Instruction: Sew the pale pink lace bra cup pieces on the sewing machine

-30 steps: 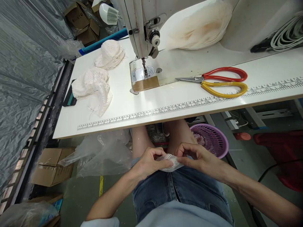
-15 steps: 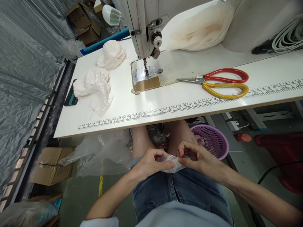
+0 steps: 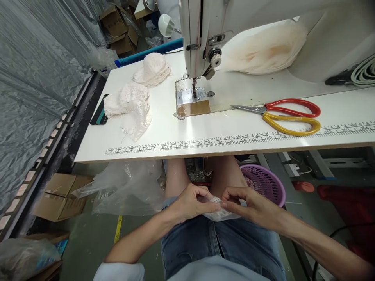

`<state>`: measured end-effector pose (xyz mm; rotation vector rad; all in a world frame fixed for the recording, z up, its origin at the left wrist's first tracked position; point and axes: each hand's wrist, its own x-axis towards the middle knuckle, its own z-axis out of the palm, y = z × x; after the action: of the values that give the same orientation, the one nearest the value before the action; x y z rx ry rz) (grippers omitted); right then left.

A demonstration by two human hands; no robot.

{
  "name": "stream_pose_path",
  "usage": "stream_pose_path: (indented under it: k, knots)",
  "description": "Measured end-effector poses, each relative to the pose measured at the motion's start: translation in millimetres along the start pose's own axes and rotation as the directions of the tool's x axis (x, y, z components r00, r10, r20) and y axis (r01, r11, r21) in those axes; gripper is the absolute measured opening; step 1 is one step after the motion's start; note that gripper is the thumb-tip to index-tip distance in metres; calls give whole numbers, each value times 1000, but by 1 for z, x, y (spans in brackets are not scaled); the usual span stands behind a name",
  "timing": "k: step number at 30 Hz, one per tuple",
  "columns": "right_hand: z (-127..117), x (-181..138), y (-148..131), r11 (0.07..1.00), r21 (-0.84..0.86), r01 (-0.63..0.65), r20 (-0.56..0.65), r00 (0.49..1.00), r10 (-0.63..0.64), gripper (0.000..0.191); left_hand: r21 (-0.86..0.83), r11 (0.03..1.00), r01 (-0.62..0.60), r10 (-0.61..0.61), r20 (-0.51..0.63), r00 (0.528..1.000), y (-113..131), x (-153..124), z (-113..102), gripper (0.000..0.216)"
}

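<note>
Over my lap, below the table edge, both hands pinch a small white lace piece. My left hand grips its left side with curled fingers. My right hand holds its right side, thumb and fingers pressed together. Beneath the lace are my denim shorts. The hands nearly touch each other, and part of the lace is hidden between the fingers.
A white sewing machine stands on the white table with a printed ruler. Red and yellow scissors lie at right, two white lace piles at left. A purple basket, plastic bag and cardboard boxes sit on the floor.
The view has shifted slightly, so the table appears further right and lower. My hands have drawn closer together on the lace piece and still hold it over my lap.
</note>
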<state>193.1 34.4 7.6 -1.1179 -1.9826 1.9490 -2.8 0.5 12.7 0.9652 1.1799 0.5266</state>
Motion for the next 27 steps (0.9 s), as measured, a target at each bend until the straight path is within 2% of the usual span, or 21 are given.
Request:
stream_pose_path:
  k: [8,14,19,22,27]
  knots:
    - [-6,9,-26,991,-129,-21,-3,1000,21,33,-36,997,-63,65,63,996,15,-3,-18,30]
    - [-13,17,-47,972,-235,24,-31,999,-32,34,41,996,-75,74,27,997,29,-10,-37,36]
    - [-18,29,-59,976,-212,47,-15,999,-52,35,56,996,-64,59,83,995,33,-16,-59,31]
    - [-19,33,-63,983,-178,37,15,999,-35,36,15,995,-95,91,167,982,28,-14,-70,27]
    - [-19,35,-67,997,-75,-18,69,997,23,37,-99,988,-116,139,268,953,19,-2,-71,31]
